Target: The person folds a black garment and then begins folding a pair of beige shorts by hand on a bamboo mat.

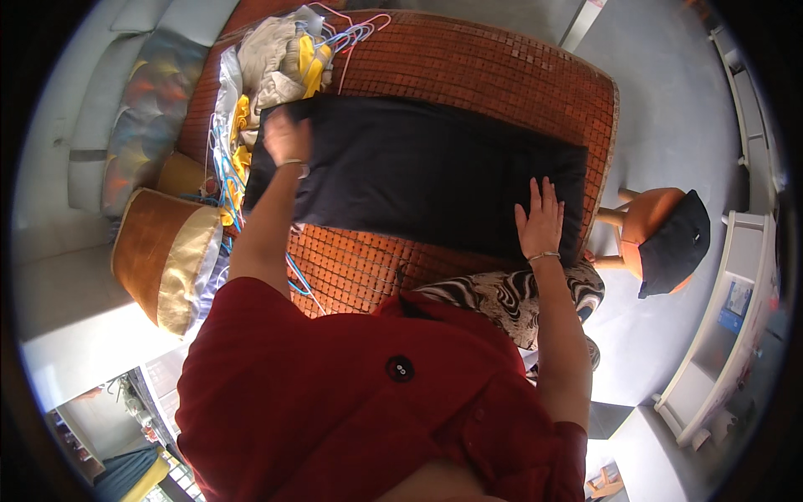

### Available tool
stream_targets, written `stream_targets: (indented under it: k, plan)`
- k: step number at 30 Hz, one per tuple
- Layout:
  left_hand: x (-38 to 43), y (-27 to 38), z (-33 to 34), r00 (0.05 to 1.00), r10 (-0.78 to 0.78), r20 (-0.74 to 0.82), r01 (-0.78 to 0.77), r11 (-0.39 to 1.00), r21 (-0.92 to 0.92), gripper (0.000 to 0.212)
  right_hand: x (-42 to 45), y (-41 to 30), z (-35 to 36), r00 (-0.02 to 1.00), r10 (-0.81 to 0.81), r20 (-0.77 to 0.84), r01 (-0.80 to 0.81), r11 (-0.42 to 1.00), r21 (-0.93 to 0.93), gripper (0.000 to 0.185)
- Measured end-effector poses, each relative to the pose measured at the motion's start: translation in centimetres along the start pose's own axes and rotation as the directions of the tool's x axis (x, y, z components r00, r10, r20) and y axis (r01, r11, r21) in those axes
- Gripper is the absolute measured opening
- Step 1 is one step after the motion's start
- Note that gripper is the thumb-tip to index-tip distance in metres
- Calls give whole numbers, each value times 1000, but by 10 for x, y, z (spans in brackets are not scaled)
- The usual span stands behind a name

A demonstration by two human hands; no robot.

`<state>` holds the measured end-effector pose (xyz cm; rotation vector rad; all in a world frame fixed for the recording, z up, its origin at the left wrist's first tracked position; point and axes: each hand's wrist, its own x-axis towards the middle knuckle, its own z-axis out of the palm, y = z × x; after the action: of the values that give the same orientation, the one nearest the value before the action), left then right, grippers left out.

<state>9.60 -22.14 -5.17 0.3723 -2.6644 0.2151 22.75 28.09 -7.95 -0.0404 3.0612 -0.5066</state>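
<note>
A black cloth (408, 169) lies spread in a long rectangle over a brown tile mat (464, 63). My left hand (287, 137), slightly blurred, is at the cloth's left end, and nothing shows in its grasp. Toward the right end, my right hand (541, 219) rests flat on the fabric with its fingers apart. Beyond and beside my left hand is a heap of beige clothing (270, 56) with yellow and white pieces and several plastic hangers (354, 34). Patterned fabric (495, 295) shows below the cloth, near my right forearm.
On the left stands a brown and gold fabric basket (160, 251), with a colourful cushion (150, 119) behind it. To the right is a wooden stool (640, 232) with a dark cloth item (677, 251) over it. White shelving (721, 326) runs along the far right.
</note>
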Motion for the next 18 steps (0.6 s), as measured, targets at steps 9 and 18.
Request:
stream_targets:
  k: [9,18]
  plan:
    - [-17,-158,9,672,-480,564,507,853,122,62,2,-29,-41,946,177,270,-142,979,-146,89]
    - [-16,-17,-62,939,61,339,126,855,-503,35,-4,-15,-25,957,200,208,-170,973,-154,90]
